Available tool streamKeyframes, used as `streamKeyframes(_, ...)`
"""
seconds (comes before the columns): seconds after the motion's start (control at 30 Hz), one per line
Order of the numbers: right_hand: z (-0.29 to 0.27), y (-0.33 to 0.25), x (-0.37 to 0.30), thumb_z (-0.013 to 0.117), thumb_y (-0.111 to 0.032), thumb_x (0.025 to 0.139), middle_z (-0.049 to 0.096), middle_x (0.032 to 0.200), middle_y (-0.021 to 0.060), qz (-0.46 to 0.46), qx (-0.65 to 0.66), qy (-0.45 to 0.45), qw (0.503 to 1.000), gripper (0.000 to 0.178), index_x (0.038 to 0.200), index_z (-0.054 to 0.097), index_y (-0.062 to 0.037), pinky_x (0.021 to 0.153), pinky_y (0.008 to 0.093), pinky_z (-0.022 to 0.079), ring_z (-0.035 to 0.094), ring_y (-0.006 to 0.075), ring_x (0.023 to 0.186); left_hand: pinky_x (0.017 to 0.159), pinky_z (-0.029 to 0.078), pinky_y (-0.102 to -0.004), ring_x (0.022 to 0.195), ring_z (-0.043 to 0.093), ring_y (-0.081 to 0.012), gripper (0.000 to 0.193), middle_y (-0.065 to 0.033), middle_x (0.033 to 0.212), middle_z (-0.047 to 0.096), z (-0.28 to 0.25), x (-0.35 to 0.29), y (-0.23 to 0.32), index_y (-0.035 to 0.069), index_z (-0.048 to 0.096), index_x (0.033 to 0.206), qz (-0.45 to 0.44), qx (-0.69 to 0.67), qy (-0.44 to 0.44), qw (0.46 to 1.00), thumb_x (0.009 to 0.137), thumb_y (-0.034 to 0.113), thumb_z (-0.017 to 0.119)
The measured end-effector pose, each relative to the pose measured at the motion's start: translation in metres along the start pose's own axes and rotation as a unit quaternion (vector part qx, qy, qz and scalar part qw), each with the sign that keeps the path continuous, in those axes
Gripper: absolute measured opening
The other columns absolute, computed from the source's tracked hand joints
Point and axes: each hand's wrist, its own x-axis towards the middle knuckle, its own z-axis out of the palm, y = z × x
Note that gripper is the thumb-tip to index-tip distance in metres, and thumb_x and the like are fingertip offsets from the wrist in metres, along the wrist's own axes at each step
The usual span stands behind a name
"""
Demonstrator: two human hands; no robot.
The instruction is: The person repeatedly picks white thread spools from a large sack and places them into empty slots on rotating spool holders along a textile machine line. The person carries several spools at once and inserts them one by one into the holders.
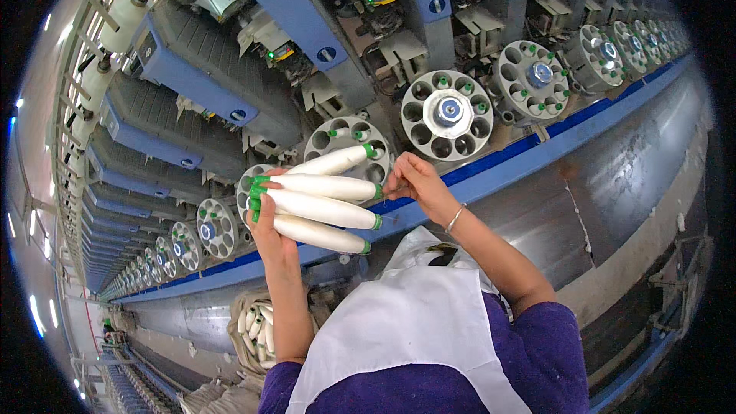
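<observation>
Both hands raised: left hand (264, 222) clenched, right hand (410, 178) pinching.

Round perforated magazine wheels (448, 113) along blue rail (537, 149); sack of white bobbins (257, 330) below; white apron (406, 330).

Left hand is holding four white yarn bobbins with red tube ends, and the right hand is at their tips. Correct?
Not quite. The head view shows the left hand holding four white yarn bobbins, but their tube ends are green, not red. The right hand is indeed at their tips.
</observation>
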Motion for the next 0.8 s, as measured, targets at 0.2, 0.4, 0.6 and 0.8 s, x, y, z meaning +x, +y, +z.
streamKeyframes(0.2, -0.002, 0.005, 0.011, 0.042, -0.026, 0.100, 0.048, 0.068, -0.0014, 0.037, 0.010, -0.029, 0.999, 0.024, 0.082, 0.044, -0.0106, 0.054, 0.0234, 0.044, 0.052, 0.0104, 0.063, 0.101, 0.041, -0.0458, 0.113, 0.051, -0.0304, 0.030, -0.0157, 0.117, 0.055, -0.016, -0.001, -0.002, 0.002, 0.058, 0.092, -0.022, -0.044, 0.030, 0.998, 0.086, 0.031, 0.064)
streamKeyframes(0.4, -0.004, -0.023, -0.008, 0.043, -0.025, 0.098, 0.051, 0.070, -0.0006, 0.074, -0.179, 0.013, 0.981, 0.020, 0.095, 0.054, -0.0086, 0.046, 0.0188, 0.034, 0.040, 0.0046, 0.051, 0.102, 0.040, -0.0454, 0.114, 0.050, -0.0296, 0.030, -0.0158, 0.120, 0.054, -0.032, 0.004, 0.006, 0.002, 0.057, 0.096, -0.002, -0.046, 0.056, 0.997, 0.087, 0.030, 0.063)
streamKeyframes(0.6, 0.038, 0.012, -0.005, 0.053, -0.029, 0.094, 0.054, 0.071, -0.0015, 0.015, -0.397, -0.134, 0.908, 0.032, 0.114, 0.058, -0.0049, 0.047, 0.0204, 0.036, 0.042, 0.0048, 0.053, 0.096, 0.044, -0.0397, 0.107, 0.054, -0.0246, 0.026, -0.0135, 0.116, 0.057, -0.017, 0.014, -0.009, 0.002, 0.058, 0.095, -0.014, 0.005, 0.048, 0.999, 0.087, 0.025, 0.063)
streamKeyframes(0.8, -0.004, 0.003, 0.001, 0.051, -0.030, 0.096, 0.051, 0.069, -0.0025, 0.239, -0.262, -0.125, 0.926, 0.025, 0.092, 0.056, -0.0056, 0.046, 0.0213, 0.032, 0.039, 0.0056, 0.053, 0.095, 0.046, -0.0410, 0.106, 0.056, -0.0252, 0.026, -0.0141, 0.117, 0.057, -0.018, 0.019, -0.001, 0.001, 0.058, 0.099, -0.033, -0.029, 0.090, 0.995, 0.087, 0.022, 0.063)
